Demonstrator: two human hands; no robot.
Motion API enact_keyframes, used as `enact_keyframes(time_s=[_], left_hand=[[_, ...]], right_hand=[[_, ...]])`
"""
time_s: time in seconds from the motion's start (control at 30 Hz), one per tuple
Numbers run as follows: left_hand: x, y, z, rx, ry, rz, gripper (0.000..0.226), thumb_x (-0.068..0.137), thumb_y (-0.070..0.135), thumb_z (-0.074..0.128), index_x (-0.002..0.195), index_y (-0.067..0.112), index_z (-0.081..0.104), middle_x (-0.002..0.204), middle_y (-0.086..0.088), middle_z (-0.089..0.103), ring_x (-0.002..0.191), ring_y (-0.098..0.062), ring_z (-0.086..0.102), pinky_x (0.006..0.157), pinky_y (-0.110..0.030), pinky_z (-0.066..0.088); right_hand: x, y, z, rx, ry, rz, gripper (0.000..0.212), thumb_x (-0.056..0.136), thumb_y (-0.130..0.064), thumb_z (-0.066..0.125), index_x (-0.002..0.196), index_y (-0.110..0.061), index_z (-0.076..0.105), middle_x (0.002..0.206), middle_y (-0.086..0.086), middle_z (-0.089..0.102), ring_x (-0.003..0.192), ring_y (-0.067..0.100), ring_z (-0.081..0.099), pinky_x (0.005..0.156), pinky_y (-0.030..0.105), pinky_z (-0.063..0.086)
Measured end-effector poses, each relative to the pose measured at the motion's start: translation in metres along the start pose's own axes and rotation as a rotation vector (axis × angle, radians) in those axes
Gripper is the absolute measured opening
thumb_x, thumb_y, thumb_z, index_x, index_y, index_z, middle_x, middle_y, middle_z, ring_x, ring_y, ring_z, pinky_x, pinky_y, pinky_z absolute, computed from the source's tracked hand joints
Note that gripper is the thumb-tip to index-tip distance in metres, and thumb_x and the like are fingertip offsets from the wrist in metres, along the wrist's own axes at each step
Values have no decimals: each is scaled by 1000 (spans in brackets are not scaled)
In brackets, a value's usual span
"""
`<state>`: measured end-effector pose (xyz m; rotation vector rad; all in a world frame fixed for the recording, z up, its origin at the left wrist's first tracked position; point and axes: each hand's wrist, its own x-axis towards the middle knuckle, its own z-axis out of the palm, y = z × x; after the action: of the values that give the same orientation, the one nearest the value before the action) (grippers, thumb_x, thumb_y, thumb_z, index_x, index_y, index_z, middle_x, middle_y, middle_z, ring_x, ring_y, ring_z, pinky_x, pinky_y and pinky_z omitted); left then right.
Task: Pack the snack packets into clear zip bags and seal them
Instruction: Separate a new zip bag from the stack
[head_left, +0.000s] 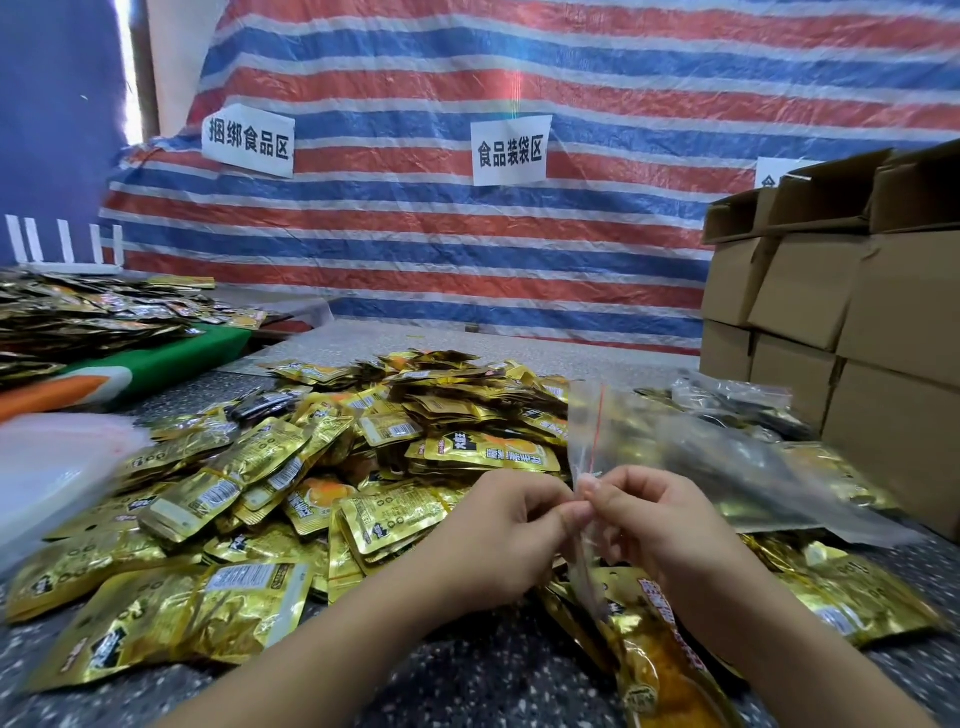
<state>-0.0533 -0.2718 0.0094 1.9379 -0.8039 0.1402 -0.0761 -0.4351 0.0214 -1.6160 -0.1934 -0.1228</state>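
Your left hand (511, 525) and right hand (641, 519) meet in front of the heap of gold snack packets (332, 467), thumbs and fingertips pinched on the edge of a clear zip bag (589, 447). The bag stands up from your fingers, its red zip line running along the edge above them, and its lower part hangs between your wrists. Packets already show through the lower part of it, just in front of the heap. Right of the heap lie filled clear bags (737, 467), blurred, and beyond them stacked cardboard boxes (841, 312). Left of the heap is a blurred white stack of plastic (47, 478). Behind the heap hangs a striped tarp (467, 249) with paper signs (510, 150).
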Motion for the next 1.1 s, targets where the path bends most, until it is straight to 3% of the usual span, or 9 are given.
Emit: enact_keyframes(time_s=[0.13, 0.37, 0.47, 0.57, 0.67, 0.77, 0.87, 1.0, 1.1], left_hand=[[2, 0, -5, -57, 4, -108, 34, 103, 27, 48, 74, 16, 62, 60, 7, 64, 48, -12, 57, 51, -25, 47], [7, -9, -15, 19, 207, -208, 35, 101, 21, 43, 71, 13, 59, 62, 4, 62, 47, -9, 53, 51, -35, 46], [0, -7, -11, 222, 277, 14, 8, 99, 29, 52, 104, 27, 57, 69, 6, 60, 55, -7, 53, 56, -35, 49], [-7, 3, -7, 400, 224, 316, 33, 96, 47, 48, 129, 40, 47, 66, 16, 51, 58, -2, 49, 53, -21, 43], [-13, 10, -3, 557, 110, 476, 43, 91, 61, 49, 123, 32, 58, 77, 19, 60, 62, 5, 42, 54, -15, 40], [-13, 9, 0, 675, 24, 423, 48, 87, 68, 50, 115, 30, 59, 91, 16, 65, 68, -1, 53, 55, -22, 47], [-10, 7, -2, 691, 78, 330, 31, 90, 55, 57, 111, 31, 52, 83, 23, 47, 59, -1, 45, 49, -13, 32], [-9, 3, -6, 724, 113, 285, 19, 100, 43, 42, 108, 30, 54, 94, 13, 55, 70, -10, 54, 58, -29, 46], [-7, 0, -6, 747, 156, 305, 23, 103, 37, 38, 104, 24, 57, 92, 10, 54, 67, -13, 51, 57, -31, 43]], right_hand=[[2, -1, -3, 9, 117, 9, 28, 82, -24, 70, 61, -11, 58, 57, 11, 54, 44, 15, 49, 44, 24, 41], [3, -7, -17, 54, 267, -26, 36, 97, -12, 49, 61, -14, 51, 46, -3, 51, 42, 11, 50, 53, 32, 41], [4, -3, -9, 8, 238, -42, 35, 96, -9, 50, 63, -10, 63, 53, 7, 58, 44, 15, 54, 45, 28, 46], [5, -1, -7, 12, 242, -46, 23, 96, -9, 53, 77, 0, 62, 53, 11, 57, 45, 20, 56, 45, 29, 48], [6, 0, -9, 7, 268, -45, 28, 96, -8, 53, 68, -5, 57, 50, 9, 52, 47, 23, 55, 47, 32, 49], [5, -1, -9, 26, 275, -36, 30, 97, -9, 51, 68, -5, 57, 50, 10, 56, 47, 22, 57, 46, 31, 50], [4, -4, -8, 79, 282, -10, 26, 97, -8, 49, 74, 1, 58, 53, 16, 59, 46, 22, 59, 44, 28, 50], [3, -8, -7, 145, 289, 24, 37, 98, -7, 45, 61, -9, 47, 44, 7, 52, 42, 20, 58, 39, 25, 48], [1, -9, -9, 149, 297, 64, 39, 100, -13, 45, 61, -10, 43, 41, 3, 46, 41, 21, 58, 39, 26, 47]])
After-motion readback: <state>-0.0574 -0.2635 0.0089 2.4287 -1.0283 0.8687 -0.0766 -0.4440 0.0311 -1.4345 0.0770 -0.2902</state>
